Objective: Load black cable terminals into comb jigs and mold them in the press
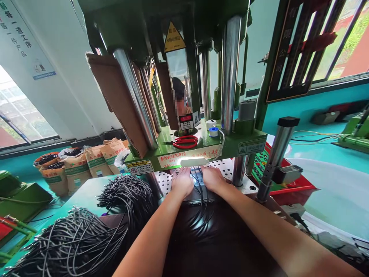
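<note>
Both of my hands reach under the green plate of an upright press, at a metal mold. My left hand lies on the mold's left side, its fingers stretched forward. On the right side rests my right hand, fingers also pointing forward and inward. The fingertips of both are partly hidden below the plate's front edge. Several black cables run out of the mold between my hands and hang in loops over the dark table.
Large bundles of black cables lie at the left. Red-handled scissors and a blue-and-white spool sit on the press plate. Steel columns flank the work area. A red bin and a white tub stand right.
</note>
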`<action>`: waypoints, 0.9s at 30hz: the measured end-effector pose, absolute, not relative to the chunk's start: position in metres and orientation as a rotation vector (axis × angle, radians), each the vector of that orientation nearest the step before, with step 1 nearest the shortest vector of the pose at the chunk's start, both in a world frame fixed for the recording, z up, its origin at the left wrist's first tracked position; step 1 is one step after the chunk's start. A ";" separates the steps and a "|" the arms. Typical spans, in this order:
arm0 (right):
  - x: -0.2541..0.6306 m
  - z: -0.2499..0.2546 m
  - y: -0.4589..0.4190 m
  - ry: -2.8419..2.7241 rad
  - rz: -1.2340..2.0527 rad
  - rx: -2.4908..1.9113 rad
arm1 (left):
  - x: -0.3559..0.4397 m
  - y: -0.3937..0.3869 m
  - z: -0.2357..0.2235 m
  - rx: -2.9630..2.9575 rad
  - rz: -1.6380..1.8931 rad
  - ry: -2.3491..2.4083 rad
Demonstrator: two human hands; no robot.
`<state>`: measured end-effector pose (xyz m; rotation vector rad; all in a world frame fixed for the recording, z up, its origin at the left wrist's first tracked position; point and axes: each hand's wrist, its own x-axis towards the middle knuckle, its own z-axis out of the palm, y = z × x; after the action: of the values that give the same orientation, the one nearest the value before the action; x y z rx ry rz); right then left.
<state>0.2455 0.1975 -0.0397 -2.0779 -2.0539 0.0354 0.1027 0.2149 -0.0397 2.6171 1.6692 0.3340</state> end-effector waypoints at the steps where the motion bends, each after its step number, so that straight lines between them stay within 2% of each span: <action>1: 0.246 -0.040 0.198 -2.058 0.029 -2.075 | 0.102 0.216 -0.041 2.613 0.330 1.669; 10: 0.249 -0.036 0.190 -2.097 -0.049 -1.842 | 0.104 0.202 -0.038 2.534 0.379 1.763; 19: 0.242 -0.054 0.208 -2.110 0.135 -1.715 | 0.108 0.209 -0.042 2.502 0.389 1.779; 27: 0.245 -0.042 0.213 -1.752 0.458 -1.633 | 0.114 0.210 -0.031 2.467 0.397 1.715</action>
<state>0.2450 0.2131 -0.0423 -1.6328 -1.7519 0.4581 0.1141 0.2097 -0.0309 2.4670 1.7149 0.3967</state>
